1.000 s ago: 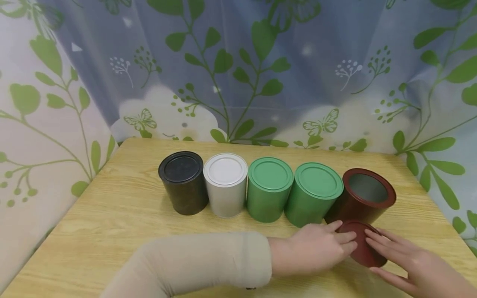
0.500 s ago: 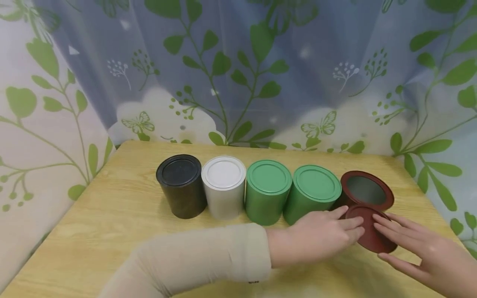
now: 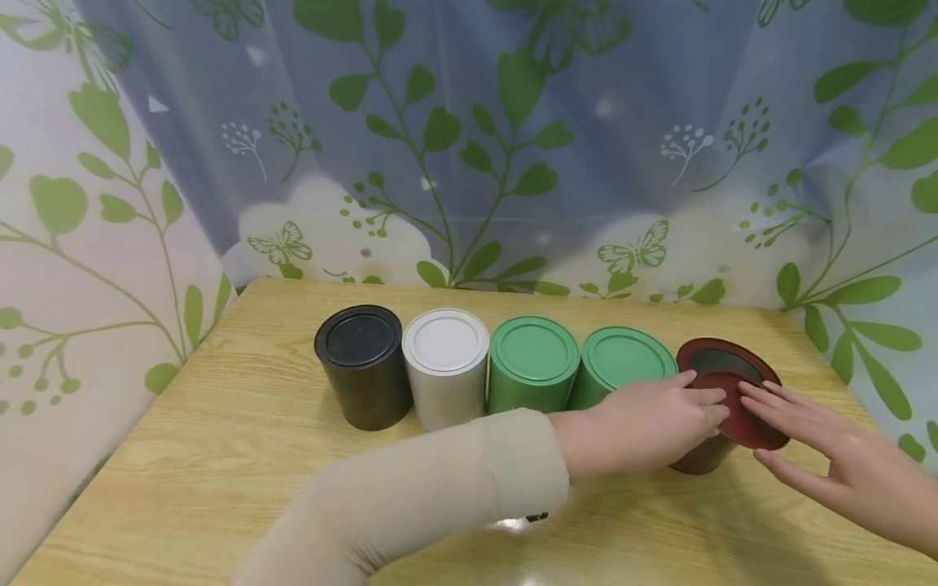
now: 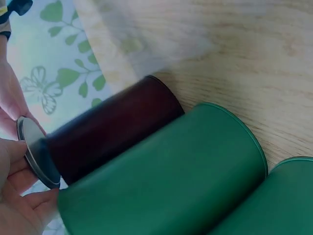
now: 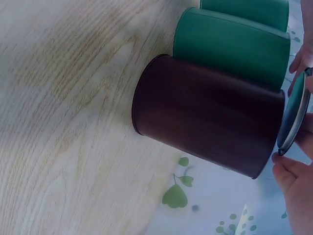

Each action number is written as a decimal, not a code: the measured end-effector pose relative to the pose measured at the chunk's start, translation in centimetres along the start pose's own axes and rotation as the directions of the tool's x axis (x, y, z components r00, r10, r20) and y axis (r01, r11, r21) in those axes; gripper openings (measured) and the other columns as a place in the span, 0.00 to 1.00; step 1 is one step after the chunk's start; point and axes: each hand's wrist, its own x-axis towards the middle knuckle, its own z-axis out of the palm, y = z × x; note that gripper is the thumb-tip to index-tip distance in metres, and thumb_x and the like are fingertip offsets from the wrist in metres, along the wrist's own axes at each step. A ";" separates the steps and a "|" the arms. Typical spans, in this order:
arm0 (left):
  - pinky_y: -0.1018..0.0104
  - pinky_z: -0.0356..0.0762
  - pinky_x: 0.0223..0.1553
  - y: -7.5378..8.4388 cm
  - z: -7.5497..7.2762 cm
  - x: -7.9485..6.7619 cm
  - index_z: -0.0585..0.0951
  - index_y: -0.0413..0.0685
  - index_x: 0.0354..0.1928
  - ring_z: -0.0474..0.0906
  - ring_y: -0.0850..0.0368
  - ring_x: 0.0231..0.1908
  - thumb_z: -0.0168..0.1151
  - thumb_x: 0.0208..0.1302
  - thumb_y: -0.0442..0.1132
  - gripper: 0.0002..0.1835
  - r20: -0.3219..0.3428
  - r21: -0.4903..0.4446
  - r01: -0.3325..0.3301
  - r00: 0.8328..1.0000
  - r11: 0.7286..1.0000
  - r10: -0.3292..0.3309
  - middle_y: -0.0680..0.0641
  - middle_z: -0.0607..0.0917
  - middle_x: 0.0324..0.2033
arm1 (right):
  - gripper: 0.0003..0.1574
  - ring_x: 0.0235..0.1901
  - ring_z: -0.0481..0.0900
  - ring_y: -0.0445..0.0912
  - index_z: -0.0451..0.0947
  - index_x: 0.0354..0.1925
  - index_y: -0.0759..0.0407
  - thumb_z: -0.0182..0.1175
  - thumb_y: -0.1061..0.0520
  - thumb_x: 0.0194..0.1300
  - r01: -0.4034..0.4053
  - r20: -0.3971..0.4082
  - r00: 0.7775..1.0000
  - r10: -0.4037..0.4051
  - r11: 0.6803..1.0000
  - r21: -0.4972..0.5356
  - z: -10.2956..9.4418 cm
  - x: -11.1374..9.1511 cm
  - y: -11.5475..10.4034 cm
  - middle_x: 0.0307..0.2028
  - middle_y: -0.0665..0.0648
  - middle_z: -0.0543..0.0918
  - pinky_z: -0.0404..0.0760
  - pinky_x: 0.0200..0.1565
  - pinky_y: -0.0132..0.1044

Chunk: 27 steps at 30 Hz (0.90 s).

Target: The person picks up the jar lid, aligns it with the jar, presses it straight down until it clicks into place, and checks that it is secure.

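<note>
A dark red lid (image 3: 749,419), held tilted over the front of the open dark red can (image 3: 699,460), partly covers its mouth. My left hand (image 3: 645,430) grips the lid's left side, its fingertips on the top. On the opposite side my right hand (image 3: 835,452) holds the rim between fingers and thumb. Seen from the left wrist, the lid (image 4: 40,149) stands at the mouth of the dark red can (image 4: 115,129). The right wrist view shows a narrow gap between the lid (image 5: 295,115) and part of the can's edge (image 5: 274,142).
Left of the red can stand a green can (image 3: 628,358), another green can (image 3: 533,350), a white can (image 3: 445,342) and a black can (image 3: 361,342), all lidded and close together. They share a wooden table (image 3: 190,456) backed by a leaf-patterned curtain (image 3: 469,187).
Both hands have raised the dark red lid from in front of the can, moving it up and away from me until it overlaps the mouth. The other cans stay put.
</note>
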 end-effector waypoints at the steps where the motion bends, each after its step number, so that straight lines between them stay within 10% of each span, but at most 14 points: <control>1: 0.74 0.39 0.66 -0.1 0.1 0.2 0.65 0.60 0.67 0.52 0.72 0.65 0.42 0.73 0.48 0.22 0.009 -0.011 0.006 1.000 1.000 -0.006 0.63 0.66 0.64 | 0.46 0.66 0.49 0.33 0.64 0.67 0.47 0.70 0.57 0.52 -0.019 0.017 1.000 0.019 1.000 -0.006 0.1 0.0 0.2 0.65 0.46 0.61 0.41 0.56 0.12; 10: 0.72 0.44 0.66 -0.4 0.7 1.6 0.66 0.67 0.66 0.53 0.68 0.66 0.40 0.75 0.43 0.21 0.072 0.013 0.073 0.995 0.997 -0.074 0.65 0.63 0.65 | 0.36 0.68 0.50 0.59 0.57 0.70 0.47 0.55 0.53 0.68 -0.178 0.230 0.960 0.159 0.982 0.067 0.3 0.3 1.1 0.69 0.58 0.57 0.43 0.67 0.49; 13: 0.70 0.50 0.65 -0.4 0.8 2.1 0.67 0.69 0.65 0.54 0.66 0.66 0.40 0.75 0.45 0.20 0.066 0.027 0.096 0.993 0.995 -0.098 0.66 0.65 0.64 | 0.34 0.69 0.46 0.59 0.55 0.71 0.50 0.52 0.53 0.70 -0.202 0.263 0.949 0.177 0.977 0.071 0.2 0.4 1.3 0.69 0.61 0.55 0.37 0.68 0.38; 27: 0.65 0.51 0.66 -1.3 1.1 3.5 0.66 0.66 0.66 0.55 0.64 0.66 0.36 0.74 0.53 0.22 0.068 -0.031 0.149 0.987 0.988 -0.147 0.65 0.65 0.63 | 0.33 0.70 0.40 0.52 0.56 0.69 0.62 0.50 0.54 0.71 -0.184 0.235 0.958 0.166 0.981 0.057 0.2 1.3 1.7 0.68 0.67 0.57 0.42 0.66 0.54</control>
